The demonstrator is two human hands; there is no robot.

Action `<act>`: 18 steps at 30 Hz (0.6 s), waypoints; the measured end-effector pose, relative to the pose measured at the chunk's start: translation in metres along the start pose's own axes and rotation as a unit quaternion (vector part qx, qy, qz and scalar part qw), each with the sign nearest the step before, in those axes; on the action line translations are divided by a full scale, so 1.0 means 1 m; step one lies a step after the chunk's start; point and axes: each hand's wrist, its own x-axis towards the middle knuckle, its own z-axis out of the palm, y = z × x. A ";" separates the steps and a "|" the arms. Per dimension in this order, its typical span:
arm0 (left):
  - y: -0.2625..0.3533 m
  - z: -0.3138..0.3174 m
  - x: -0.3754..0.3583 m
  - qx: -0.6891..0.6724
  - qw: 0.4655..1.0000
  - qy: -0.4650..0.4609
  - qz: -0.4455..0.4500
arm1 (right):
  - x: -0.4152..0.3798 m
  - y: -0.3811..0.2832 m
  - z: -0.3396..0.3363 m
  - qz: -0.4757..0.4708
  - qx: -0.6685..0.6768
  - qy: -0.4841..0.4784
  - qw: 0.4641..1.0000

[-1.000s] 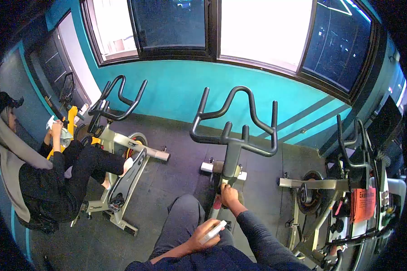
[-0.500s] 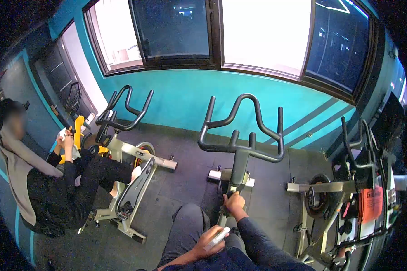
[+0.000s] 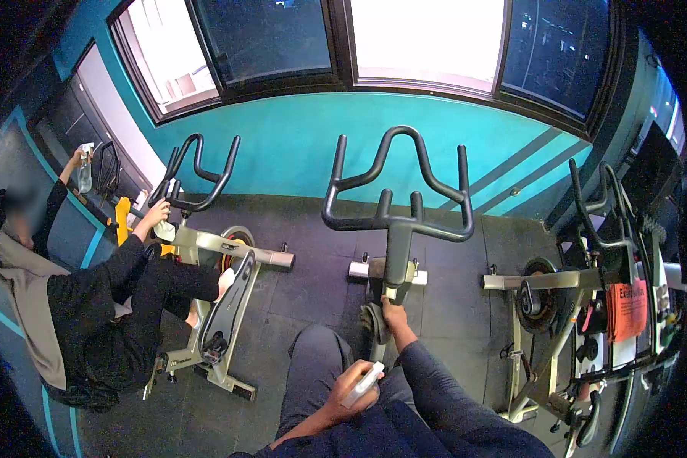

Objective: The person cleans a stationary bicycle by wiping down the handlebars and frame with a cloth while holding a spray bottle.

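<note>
My left hand is closed around a white spray bottle; its white top shows above my fingers, while the lower part is hidden. My right hand reaches down to the stem of the exercise bike in front of me, just under the handlebars. A dark grey cloth is bunched at that hand, against the bike's frame. My fingers there are wrapped around and partly hidden.
At left a person sits by another exercise bike, holding up a clear spray bottle and a white cloth. A third bike and a rack with a red sign stand at right. Windows line the teal wall.
My right hand has slid slightly down and the grey cloth now shows beside it. The person at left has raised the spray bottle and stretched the other hand to the handlebars. My view has tilted slightly.
</note>
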 end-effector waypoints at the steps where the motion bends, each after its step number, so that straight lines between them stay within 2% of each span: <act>1: 0.002 -0.001 -0.001 0.004 1.000 -0.006 -0.008 | 0.000 0.000 0.001 -0.016 0.003 0.019 1.000; 3: 0.003 0.000 -0.005 0.006 1.000 -0.014 -0.016 | -0.005 -0.001 -0.001 -0.030 0.008 0.039 0.999; 6: -0.003 -0.001 -0.008 0.012 0.999 -0.028 -0.022 | -0.019 -0.014 -0.011 -0.038 -0.109 0.054 0.992; 7: -0.007 -0.001 -0.010 -0.004 0.999 -0.034 -0.038 | -0.024 -0.019 -0.014 -0.038 -0.102 0.055 0.992; 9: -0.011 -0.001 -0.009 -0.023 0.997 -0.045 -0.054 | -0.032 -0.021 -0.022 -0.136 -0.237 0.025 0.962; 10: -0.012 -0.001 -0.008 -0.006 0.999 -0.044 -0.031 | -0.013 -0.014 -0.011 -0.204 -0.311 0.042 0.927; 11: -0.012 -0.001 -0.009 0.011 0.999 -0.040 -0.008 | 0.009 -0.005 0.006 -0.201 -0.311 0.042 0.928; 13: -0.004 0.000 -0.008 -0.007 0.999 -0.041 -0.029 | 0.020 0.000 0.016 -0.384 -0.480 0.144 0.775; 14: -0.002 0.000 -0.007 -0.021 0.998 -0.040 -0.045 | 0.023 0.016 0.012 -0.484 -0.562 0.189 0.644; 15: -0.003 0.001 -0.006 -0.022 0.998 -0.040 -0.043 | 0.008 0.015 0.002 -0.483 -0.563 0.191 0.643; 17: -0.007 0.000 -0.005 0.011 0.999 -0.040 0.017 | -0.010 0.004 -0.009 -0.445 -0.552 0.139 0.691; 18: -0.008 0.000 -0.007 0.014 0.999 -0.043 0.020 | -0.001 0.011 -0.006 -0.454 -0.525 0.193 0.694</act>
